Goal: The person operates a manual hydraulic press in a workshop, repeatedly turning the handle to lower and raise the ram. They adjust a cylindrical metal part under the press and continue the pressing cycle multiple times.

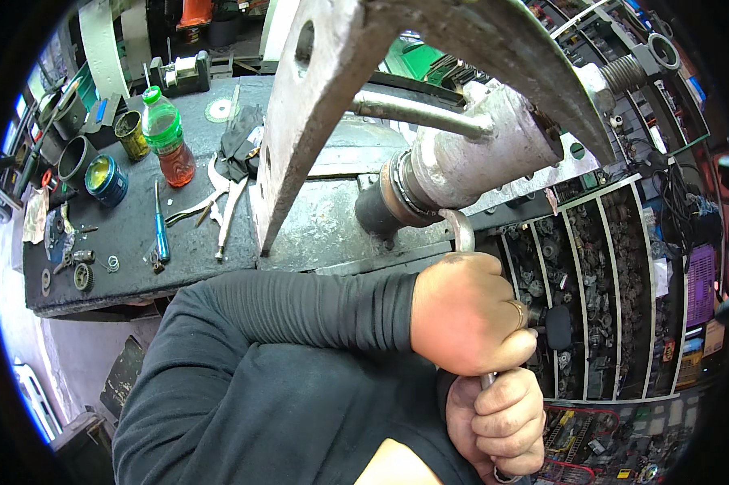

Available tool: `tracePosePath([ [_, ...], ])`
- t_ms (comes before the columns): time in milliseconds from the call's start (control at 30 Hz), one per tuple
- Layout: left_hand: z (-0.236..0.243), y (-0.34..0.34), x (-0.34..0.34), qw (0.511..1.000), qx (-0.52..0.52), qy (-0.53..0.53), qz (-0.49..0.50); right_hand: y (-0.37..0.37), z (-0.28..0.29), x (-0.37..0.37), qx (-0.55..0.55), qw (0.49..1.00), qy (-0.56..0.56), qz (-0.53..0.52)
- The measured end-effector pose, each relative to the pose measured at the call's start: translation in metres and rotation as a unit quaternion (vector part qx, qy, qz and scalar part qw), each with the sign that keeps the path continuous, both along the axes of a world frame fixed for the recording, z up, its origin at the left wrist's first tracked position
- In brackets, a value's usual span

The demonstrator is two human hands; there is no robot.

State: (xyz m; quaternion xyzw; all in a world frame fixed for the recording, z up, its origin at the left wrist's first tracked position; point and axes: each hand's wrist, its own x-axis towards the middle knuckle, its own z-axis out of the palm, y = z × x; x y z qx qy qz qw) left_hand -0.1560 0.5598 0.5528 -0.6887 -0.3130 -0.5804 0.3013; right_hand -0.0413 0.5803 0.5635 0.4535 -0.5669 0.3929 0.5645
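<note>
My left hand [469,315], at the end of a black sleeve, is wrapped round a metal hook spanner [461,232]. Directly below it, my right hand [506,424] grips the lower part of the same bar in a fist. The spanner's curved end rests at the collar [398,190] of a thick grey metal cylinder [465,153]; the exact contact is hard to see. Below the collar, the cylinder continues as a dark sleeve [377,212]. A large bent metal bracket [304,121] with holes rises in front of the cylinder.
On the dark workbench [126,259] to the left lie locking pliers [229,214], a blue screwdriver [162,234], a green-capped bottle [170,141] with red liquid, and a blue tub [106,182]. Shelves [615,299] of metal parts and a purple basket [701,283] stand right.
</note>
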Motion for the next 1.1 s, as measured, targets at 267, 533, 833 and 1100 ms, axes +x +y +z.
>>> tracePosePath([
  [267,-0.012,0.004,-0.003,1.0,-0.01,0.0,-0.014,0.024,-0.051,0.069,-0.058,0.995,-0.086,-0.015],
  [533,-0.014,0.005,-0.004,1.0,-0.015,-0.008,-0.018,0.001,-0.028,0.013,-0.079,0.996,-0.011,-0.042],
  [833,-0.011,0.005,-0.004,1.0,-0.004,-0.018,0.002,-0.008,-0.01,-0.006,-0.05,0.997,-0.006,-0.065],
  [1100,-0.006,0.0,-0.003,0.998,-0.024,-0.036,0.038,-0.007,-0.004,0.02,-0.086,0.98,-0.138,-0.113],
])
